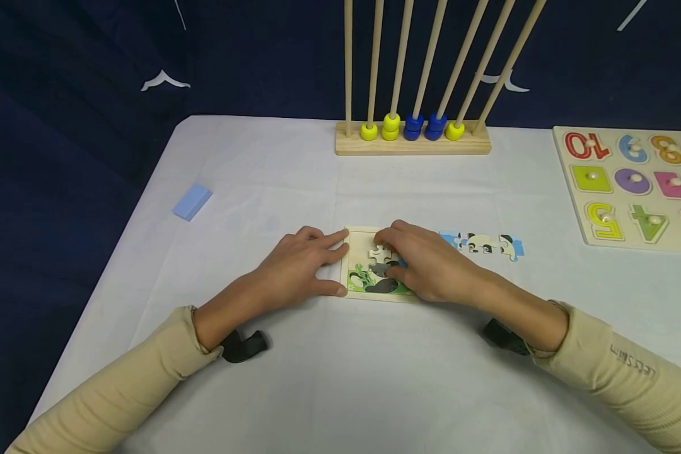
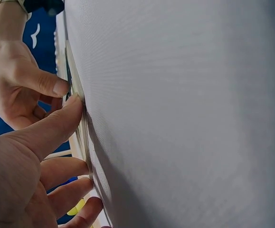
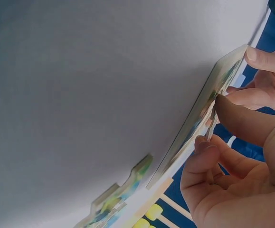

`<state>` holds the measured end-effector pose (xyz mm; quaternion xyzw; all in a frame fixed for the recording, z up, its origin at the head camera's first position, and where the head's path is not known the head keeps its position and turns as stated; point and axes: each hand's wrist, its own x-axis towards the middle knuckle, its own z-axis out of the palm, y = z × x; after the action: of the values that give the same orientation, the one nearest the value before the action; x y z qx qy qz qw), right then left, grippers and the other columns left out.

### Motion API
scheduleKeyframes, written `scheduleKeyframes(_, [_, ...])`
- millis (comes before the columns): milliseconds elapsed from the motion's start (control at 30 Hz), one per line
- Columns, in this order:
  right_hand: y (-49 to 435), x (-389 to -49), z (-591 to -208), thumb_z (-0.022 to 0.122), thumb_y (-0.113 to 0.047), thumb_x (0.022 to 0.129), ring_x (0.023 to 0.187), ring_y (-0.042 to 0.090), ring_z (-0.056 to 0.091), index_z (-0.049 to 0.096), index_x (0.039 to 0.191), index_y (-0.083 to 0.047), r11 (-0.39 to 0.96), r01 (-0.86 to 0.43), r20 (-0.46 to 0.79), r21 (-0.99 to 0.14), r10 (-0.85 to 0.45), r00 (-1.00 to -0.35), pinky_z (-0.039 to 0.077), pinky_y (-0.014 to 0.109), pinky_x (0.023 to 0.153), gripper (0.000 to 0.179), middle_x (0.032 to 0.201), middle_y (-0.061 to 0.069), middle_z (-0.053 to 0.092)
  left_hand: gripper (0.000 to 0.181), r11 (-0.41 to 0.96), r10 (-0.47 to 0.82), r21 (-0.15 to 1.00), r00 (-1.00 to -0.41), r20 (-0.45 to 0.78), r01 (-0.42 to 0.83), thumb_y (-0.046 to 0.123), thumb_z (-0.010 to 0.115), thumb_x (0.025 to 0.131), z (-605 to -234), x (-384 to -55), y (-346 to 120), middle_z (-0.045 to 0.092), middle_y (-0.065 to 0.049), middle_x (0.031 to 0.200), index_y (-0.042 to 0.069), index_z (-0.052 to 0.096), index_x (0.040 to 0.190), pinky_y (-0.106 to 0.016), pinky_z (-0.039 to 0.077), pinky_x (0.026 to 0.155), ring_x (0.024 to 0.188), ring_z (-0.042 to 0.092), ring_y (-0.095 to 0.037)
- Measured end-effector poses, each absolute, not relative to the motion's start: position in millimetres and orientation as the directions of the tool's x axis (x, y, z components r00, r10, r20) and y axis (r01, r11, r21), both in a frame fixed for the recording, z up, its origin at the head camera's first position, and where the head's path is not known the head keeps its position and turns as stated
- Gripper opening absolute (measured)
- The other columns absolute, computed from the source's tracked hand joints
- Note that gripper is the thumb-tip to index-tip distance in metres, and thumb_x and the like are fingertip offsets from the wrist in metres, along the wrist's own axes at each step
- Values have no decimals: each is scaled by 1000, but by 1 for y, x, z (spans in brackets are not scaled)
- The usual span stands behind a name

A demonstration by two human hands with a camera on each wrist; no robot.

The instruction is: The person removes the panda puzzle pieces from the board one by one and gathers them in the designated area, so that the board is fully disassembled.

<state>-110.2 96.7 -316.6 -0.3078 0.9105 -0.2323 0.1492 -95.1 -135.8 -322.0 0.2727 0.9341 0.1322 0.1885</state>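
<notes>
A small wooden puzzle tray (image 1: 383,299) lies mid-table, with green-and-black panda pieces (image 1: 380,285) fitted along its near side. My right hand (image 1: 439,268) is over the tray, pinching a jigsaw piece (image 3: 212,124) between thumb and fingertips; the piece stands tilted above the tray in the right wrist view. From the left, my left hand (image 1: 295,265) rests on the table with spread fingers, its thumb and fingertips touching the tray's left edge. Just right of the tray, partly behind my right hand, lie several loose panda pieces (image 1: 482,244) with blue and white print.
At the back stands a wooden bead abacus (image 1: 411,147) with yellow and blue beads on upright rods. A number-and-shape peg board (image 1: 579,217) lies at the right. One light-blue block (image 1: 192,202) sits at the left on the white tablecloth (image 1: 329,378).
</notes>
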Motion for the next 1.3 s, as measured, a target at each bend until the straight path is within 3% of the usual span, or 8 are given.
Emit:
scheduleKeyframes(500, [96,-109,-317,73,-5,88,82,19,52,62,126,1,707,-586,-93,-396,-666,-740,47,34,73,39,99,7,58,74,819,557,344,-781,-283,459,46,72,88,-323,-97,-137,26,2,161,13,45,148,-49,32,104,134,35,-26])
scheduleKeyframes(1300, [119,-111,-296,73,-9,88,84,20,57,65,123,-2,673,-550,-48,-494,-653,-756,48,40,76,36,101,3,62,74,824,555,326,-779,-292,464,46,73,87,-319,-96,-133,27,2,160,13,46,148,-49,34,103,133,36,-27])
